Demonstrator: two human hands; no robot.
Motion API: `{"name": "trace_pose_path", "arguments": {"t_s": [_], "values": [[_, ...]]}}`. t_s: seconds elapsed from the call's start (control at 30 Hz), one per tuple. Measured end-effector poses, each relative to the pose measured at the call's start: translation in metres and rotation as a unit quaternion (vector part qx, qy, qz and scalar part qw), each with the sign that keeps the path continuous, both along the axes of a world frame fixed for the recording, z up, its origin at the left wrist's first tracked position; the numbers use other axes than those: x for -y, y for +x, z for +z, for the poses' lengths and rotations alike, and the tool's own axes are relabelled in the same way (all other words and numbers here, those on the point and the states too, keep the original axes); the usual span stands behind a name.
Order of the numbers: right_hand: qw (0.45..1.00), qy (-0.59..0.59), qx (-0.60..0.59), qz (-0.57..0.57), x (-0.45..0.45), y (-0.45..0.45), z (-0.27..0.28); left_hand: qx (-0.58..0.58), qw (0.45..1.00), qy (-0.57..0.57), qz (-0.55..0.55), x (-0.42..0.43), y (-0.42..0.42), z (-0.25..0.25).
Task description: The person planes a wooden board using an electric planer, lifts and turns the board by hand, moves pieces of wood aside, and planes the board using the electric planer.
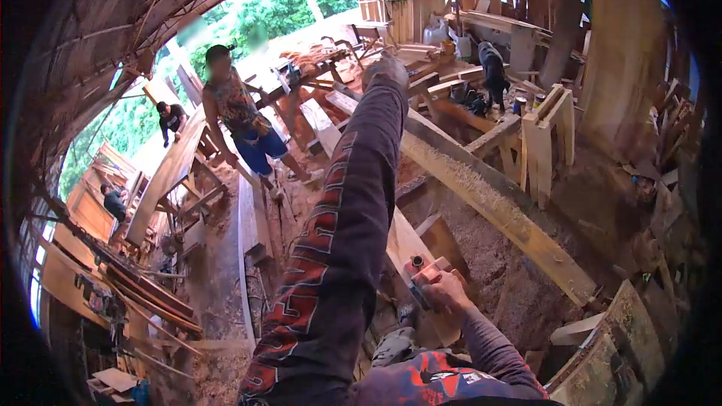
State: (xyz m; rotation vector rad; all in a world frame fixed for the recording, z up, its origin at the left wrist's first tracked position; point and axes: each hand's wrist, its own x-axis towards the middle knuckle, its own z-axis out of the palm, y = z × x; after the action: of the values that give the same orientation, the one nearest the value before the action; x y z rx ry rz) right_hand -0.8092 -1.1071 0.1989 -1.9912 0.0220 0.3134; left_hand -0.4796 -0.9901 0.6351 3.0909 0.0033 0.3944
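At the lower centre my right hand is wrapped round a reddish hand tool with a dark round knob. The tool rests on a pale wooden board. My left arm, in a dark sleeve with red lettering, stretches up across the middle of the view. At its far end is my left hand, small and indistinct, with its fingers not made out. It appears in front of stacked timber, and I cannot tell whether it touches or holds anything.
A long beam strewn with shavings runs down to the right. A wooden trestle stands beyond it. One person stands at the left; others work by boards behind. Curved planks lie at the lower right.
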Motion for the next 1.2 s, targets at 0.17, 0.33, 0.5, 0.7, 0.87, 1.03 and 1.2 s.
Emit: {"name": "trace_pose_path", "arguments": {"t_s": [0.17,0.33,0.5,0.7,0.87,1.03,1.2], "values": [[0.999,0.002,0.022,0.034,-0.004,0.029,-0.096,0.007,0.999,0.053,-0.005,0.022,0.017,0.005],[0.999,-0.022,0.023,0.016,0.001,0.008,-0.034,0.013,1.0,0.011,-0.001,0.031,-0.004,0.008],[0.999,-0.017,0.029,0.033,0.003,0.01,-0.037,-0.009,1.0,0.016,0.015,0.043,-0.005,0.018],[0.996,0.039,0.049,0.061,0.009,0.01,-0.036,0.036,0.997,-0.068,0.026,0.048,0.023,0.007],[0.996,0.034,0.01,0.087,0.012,0.006,-0.002,0.012,0.999,0.045,0.025,0.049,0.026,0.012],[0.993,0.052,0.033,0.099,0.013,0.016,-0.036,-0.007,0.998,0.023,0.05,0.049,0.032,0.012],[0.988,0.11,-0.005,0.109,0.011,0.006,0.029,-0.023,0.998,0.058,0.024,0.047,0.044,0.004]]}}
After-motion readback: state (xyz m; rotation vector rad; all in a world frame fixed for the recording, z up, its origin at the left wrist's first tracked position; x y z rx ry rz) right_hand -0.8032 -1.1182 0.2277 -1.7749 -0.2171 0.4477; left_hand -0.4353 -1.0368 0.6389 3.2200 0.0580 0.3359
